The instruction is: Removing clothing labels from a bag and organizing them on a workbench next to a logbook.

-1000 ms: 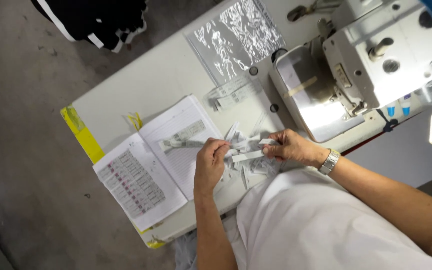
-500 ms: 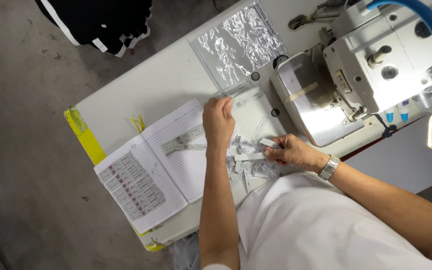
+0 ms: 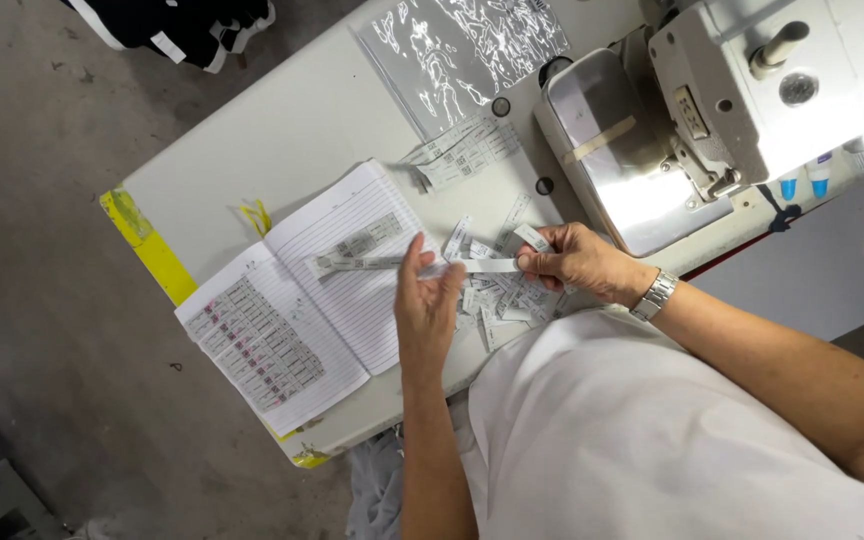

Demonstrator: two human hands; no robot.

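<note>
My right hand (image 3: 574,262) pinches one end of a narrow white label strip (image 3: 487,266) above a loose pile of small white labels (image 3: 497,295) on the table. My left hand (image 3: 428,305) is at the strip's other end, fingers closed around it. To the left lies an open lined notebook (image 3: 297,300) with a label strip (image 3: 357,262) and a few labels on its right page. A second stack of labels (image 3: 462,150) rests farther back.
A white sewing machine (image 3: 742,100) with a shiny metal bed (image 3: 602,150) stands at the right of the pale table (image 3: 292,130). A crinkled clear plastic sheet (image 3: 462,45) lies at the back. Yellow tape (image 3: 147,245) marks the table's left edge. Dark fabric (image 3: 182,25) lies on the floor.
My left hand has pulled back from the far label stack to the strip held by my right hand. The camera view has shifted slightly.
</note>
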